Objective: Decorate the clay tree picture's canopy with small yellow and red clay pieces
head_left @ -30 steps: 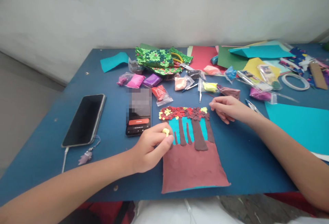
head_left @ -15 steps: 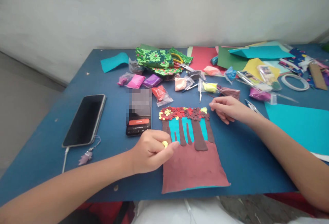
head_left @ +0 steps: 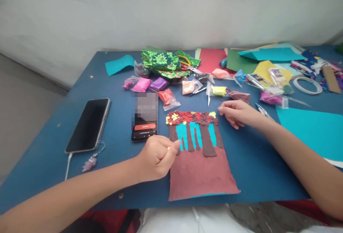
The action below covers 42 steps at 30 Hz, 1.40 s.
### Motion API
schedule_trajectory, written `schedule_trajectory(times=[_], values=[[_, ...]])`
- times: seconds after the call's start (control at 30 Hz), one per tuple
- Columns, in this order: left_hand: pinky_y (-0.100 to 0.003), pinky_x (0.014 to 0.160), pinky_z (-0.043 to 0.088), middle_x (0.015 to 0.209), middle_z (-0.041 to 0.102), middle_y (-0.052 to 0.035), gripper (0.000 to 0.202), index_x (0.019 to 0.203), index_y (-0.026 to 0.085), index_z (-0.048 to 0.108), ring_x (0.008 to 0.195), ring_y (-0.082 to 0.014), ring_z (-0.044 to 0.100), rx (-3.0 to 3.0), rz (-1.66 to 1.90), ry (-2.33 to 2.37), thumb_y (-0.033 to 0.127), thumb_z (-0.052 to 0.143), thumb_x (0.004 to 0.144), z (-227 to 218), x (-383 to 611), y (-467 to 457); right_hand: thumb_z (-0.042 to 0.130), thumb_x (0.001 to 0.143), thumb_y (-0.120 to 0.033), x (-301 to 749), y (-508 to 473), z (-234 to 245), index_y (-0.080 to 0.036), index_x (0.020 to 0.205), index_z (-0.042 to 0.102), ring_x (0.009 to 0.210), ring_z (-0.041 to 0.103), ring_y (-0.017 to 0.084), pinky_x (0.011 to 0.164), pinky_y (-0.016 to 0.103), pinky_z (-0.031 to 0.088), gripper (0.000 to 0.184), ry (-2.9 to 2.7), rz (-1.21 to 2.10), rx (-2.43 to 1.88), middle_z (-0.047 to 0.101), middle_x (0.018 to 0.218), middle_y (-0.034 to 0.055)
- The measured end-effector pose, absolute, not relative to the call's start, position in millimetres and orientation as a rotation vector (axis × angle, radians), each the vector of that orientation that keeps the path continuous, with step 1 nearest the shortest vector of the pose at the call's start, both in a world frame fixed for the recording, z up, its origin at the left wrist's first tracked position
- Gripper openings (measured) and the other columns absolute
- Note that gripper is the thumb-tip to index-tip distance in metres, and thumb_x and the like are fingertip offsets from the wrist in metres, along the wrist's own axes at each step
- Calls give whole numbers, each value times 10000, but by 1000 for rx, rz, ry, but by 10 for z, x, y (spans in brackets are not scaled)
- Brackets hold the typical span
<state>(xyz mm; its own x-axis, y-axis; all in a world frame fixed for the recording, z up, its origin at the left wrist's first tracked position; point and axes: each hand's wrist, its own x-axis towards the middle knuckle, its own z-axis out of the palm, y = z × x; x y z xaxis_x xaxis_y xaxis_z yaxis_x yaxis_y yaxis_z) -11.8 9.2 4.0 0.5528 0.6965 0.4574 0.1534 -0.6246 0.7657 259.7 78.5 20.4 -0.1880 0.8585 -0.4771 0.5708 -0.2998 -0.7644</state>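
My left hand [head_left: 158, 156] is closed around a bit of yellow clay [head_left: 168, 148], mostly hidden by the fingers. It hovers over the left edge of a clay picture [head_left: 202, 172] lying flat on the table. That picture has a brown ground, dark brown tree trunks [head_left: 207, 140] on turquoise, and a top band of small red, maroon and yellow clay pieces [head_left: 187, 117]. Just right of the band, my right hand [head_left: 237, 113] rests with thumb and forefinger pinched together. Whatever is between those fingertips, if anything, is too small to make out.
A phone [head_left: 146, 118] with its screen lit lies beyond my left hand; a dark phone [head_left: 88, 125] on a cable lies further left. Bagged clays [head_left: 168, 98], coloured papers [head_left: 214, 60], a tape roll [head_left: 307, 85] and a turquoise sheet [head_left: 313, 129] lie around the blue table [head_left: 128, 193].
My left thumb has moved up and over the curled forefinger, covering most of the yellow clay that showed before. The right hand and the picture have stayed put.
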Motion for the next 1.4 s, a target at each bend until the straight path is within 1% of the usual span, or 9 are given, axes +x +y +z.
schedule_trajectory(times=[0.13,0.27,0.53,0.6,0.67,0.8,0.93,1.2,1.4], values=[[-238,409,261,368,340,27,564,385,154,277,360,-65,325,2100,990,654,92,353,940,64,-122,99,496,854,-303,2604,784,197,-189,683,460,254,415,82,257,159,239,208,-1664,1488,-1786,446,333,-71],[-217,428,324,404,462,-8,585,394,154,400,408,-83,430,2093,938,648,170,330,975,113,-141,109,506,847,-315,2607,782,201,-186,687,465,254,417,83,253,159,242,210,-1670,1494,-1781,450,335,-68],[-217,497,390,565,481,-26,514,500,142,514,510,-96,477,2017,911,609,196,311,969,74,-151,108,489,846,-298,2596,776,210,-187,687,463,254,414,79,254,157,242,196,-1669,1487,-1780,446,341,-69],[-220,501,383,590,470,-25,477,514,147,487,522,-95,459,2003,950,597,195,323,960,50,-149,110,481,848,-285,2596,776,212,-188,687,462,254,415,81,253,159,239,189,-1668,1484,-1788,448,340,-68],[-232,481,348,561,417,-9,461,492,160,381,500,-94,406,2019,959,590,189,327,949,51,-144,114,475,851,-280,2598,777,213,-188,687,462,256,415,81,255,156,240,189,-1670,1483,-1792,449,340,-67],[-275,440,214,483,212,39,422,526,184,160,440,-93,234,2079,927,569,117,329,906,109,-135,121,485,854,-294,2602,779,212,-186,687,464,259,419,81,257,154,246,200,-1674,1483,-1788,450,341,-67],[-299,437,156,496,127,47,398,557,185,110,435,-97,157,2099,953,575,65,343,856,131,-144,125,495,853,-306,2605,781,209,-186,687,464,256,417,83,255,158,241,207,-1673,1484,-1788,450,339,-68],[-294,446,192,430,168,42,458,516,173,128,418,-93,181,2091,1023,582,128,337,921,124,-159,124,499,861,-304,2598,775,225,-184,682,467,260,425,76,255,147,251,218,-1672,1488,-1782,454,347,-67],[-291,452,240,370,277,25,539,446,168,211,387,-89,243,2098,1040,578,187,296,978,147,-161,124,519,860,-314,2598,770,223,-185,671,467,257,423,75,252,147,254,235,-1666,1489,-1778,452,342,-71]])
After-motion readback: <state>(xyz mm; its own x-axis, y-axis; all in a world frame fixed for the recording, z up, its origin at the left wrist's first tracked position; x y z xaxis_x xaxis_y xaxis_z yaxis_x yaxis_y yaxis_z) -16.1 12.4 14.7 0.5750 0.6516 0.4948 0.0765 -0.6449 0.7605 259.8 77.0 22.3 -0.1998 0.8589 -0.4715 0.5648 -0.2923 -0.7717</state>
